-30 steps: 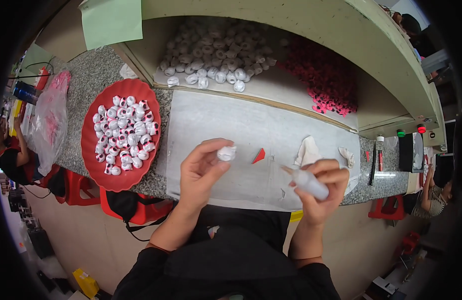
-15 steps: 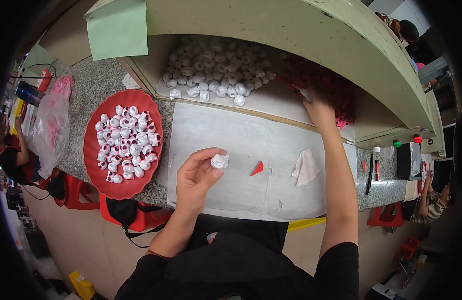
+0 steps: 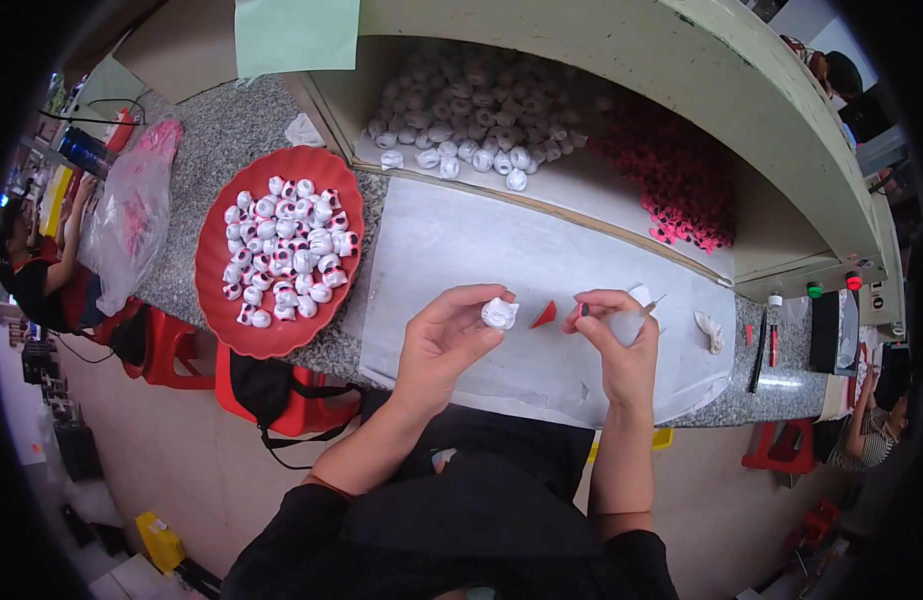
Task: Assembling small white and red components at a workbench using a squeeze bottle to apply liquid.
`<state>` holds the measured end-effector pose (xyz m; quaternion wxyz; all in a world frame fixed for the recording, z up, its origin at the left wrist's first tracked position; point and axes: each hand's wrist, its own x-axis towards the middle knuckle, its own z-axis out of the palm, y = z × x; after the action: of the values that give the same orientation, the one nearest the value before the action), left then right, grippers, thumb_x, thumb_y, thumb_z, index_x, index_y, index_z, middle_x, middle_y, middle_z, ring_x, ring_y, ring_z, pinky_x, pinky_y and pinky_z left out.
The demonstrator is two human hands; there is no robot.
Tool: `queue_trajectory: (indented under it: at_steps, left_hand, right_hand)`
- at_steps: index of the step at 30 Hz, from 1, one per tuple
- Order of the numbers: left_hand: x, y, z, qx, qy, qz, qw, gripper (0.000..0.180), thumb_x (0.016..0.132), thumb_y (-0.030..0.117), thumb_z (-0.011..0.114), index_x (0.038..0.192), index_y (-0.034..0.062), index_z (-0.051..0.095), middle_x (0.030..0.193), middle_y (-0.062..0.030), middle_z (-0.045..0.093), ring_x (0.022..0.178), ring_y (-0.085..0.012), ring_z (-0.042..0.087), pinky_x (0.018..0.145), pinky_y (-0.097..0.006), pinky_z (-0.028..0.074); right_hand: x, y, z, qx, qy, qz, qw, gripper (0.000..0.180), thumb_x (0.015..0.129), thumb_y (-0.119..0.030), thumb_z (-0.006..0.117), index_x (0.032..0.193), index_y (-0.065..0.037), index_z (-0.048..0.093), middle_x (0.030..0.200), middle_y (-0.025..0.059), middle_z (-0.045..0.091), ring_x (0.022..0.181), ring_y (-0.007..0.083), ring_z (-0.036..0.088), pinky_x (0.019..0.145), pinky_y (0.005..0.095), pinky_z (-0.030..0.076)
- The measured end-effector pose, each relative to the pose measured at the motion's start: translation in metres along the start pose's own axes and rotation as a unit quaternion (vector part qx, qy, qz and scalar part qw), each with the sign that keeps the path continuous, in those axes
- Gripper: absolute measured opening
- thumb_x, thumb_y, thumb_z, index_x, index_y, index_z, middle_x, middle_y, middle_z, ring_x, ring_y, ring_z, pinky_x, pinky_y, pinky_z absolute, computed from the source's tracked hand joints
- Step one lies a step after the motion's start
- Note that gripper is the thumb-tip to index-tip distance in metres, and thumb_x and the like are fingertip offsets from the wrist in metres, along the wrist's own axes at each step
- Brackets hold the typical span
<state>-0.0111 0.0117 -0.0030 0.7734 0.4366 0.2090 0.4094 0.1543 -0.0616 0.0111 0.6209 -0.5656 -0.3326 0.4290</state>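
My left hand (image 3: 444,345) pinches a small white rounded piece (image 3: 499,314) over the pale sheet, between thumb and fingertips. Facing it, my right hand (image 3: 627,350) grips a small pink and black piece (image 3: 584,310) at its fingertips. A whitish object with a thin pointed tip (image 3: 628,322) is tucked in the same hand; its kind is partly hidden. The two hands are apart, with a small red pointed scrap (image 3: 545,314) lying between them on the sheet (image 3: 432,250).
A red scalloped tray (image 3: 214,300) at left holds many white, pink and black pieces. White pieces (image 3: 472,120) and pink pieces (image 3: 672,180) are heaped under the shelf. A crumpled cloth (image 3: 710,332) lies right. Red stools (image 3: 172,350) stand below; other people sit at both sides.
My right hand has come back from the pink heap to the sheet, now with a pink and black piece. My left hand still holds the white piece. The whole view has shifted.
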Motion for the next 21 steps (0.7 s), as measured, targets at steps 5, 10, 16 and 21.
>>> queue_trajectory:
  at_steps: [5,10,16,21]
  left_hand:
    - [-0.006,-0.003,0.001,-0.007,-0.012,0.007,1.0,0.033,0.072,-0.005,0.053,0.104,-0.0011,0.046,0.102,-0.0137,0.051,0.09,-0.0181,0.053,0.081,-0.031,0.042]
    - [-0.008,-0.006,0.003,0.032,-0.027,0.045,0.998,0.032,0.072,-0.007,0.053,0.102,-0.0012,0.047,0.103,-0.0151,0.051,0.093,-0.0192,0.051,0.081,-0.03,0.041]
    - [-0.006,-0.007,0.001,0.142,-0.071,0.129,0.979,0.028,0.072,-0.007,0.054,0.099,-0.0023,0.05,0.102,-0.0184,0.05,0.096,-0.0229,0.049,0.081,-0.03,0.04]
    - [-0.006,-0.003,0.0,0.2,-0.084,0.131,0.967,0.027,0.07,-0.008,0.056,0.096,-0.0027,0.053,0.102,-0.0191,0.05,0.097,-0.0232,0.048,0.082,-0.031,0.039]
  right_hand:
    - [-0.021,0.003,0.019,0.096,0.01,-0.068,0.993,0.008,0.069,0.002,0.057,0.073,0.001,0.05,0.071,0.0128,0.052,0.066,0.0196,0.054,0.063,0.0315,0.047]
    - [-0.029,0.0,0.029,0.149,-0.005,-0.046,0.988,0.009,0.068,0.005,0.057,0.072,0.002,0.049,0.072,0.0146,0.05,0.063,0.019,0.052,0.06,0.0299,0.048]
    - [-0.027,0.003,0.035,0.074,-0.015,-0.048,0.996,0.012,0.065,0.01,0.058,0.071,0.003,0.05,0.073,0.0149,0.052,0.064,0.0186,0.053,0.057,0.0278,0.048]
    - [-0.025,0.004,0.036,0.056,0.01,-0.034,0.998,0.012,0.064,0.01,0.059,0.072,0.004,0.051,0.074,0.0132,0.053,0.065,0.0174,0.053,0.058,0.0258,0.046]
